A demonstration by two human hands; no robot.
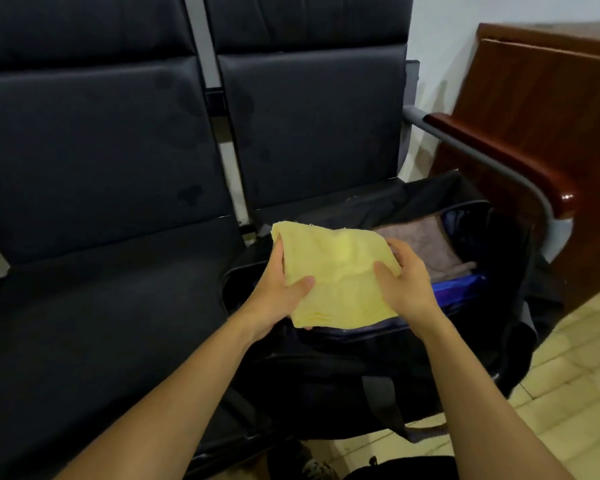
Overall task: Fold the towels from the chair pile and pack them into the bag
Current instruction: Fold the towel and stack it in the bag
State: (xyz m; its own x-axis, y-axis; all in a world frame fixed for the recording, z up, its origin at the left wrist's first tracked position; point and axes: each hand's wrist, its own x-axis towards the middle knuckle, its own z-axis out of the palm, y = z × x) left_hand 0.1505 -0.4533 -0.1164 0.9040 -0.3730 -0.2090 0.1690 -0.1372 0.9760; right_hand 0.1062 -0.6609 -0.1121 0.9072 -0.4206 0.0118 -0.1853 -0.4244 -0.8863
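A folded yellow towel (336, 268) hangs over the open black bag (492, 306) that sits on the right chair seat. My left hand (278, 292) grips the towel's left edge, thumb on top and fingers underneath. My right hand (406, 282) holds its right edge the same way. Inside the bag lies a folded grey-pink towel (426, 244), partly hidden behind the yellow one, with blue lining (461, 285) beside it.
Two dark padded chairs stand side by side; the left seat (101, 306) holds nothing. A grey armrest with a wooden cap (520, 168) runs along the bag's right side. A brown wooden cabinet (551, 98) stands at the right, on tiled floor (568, 393).
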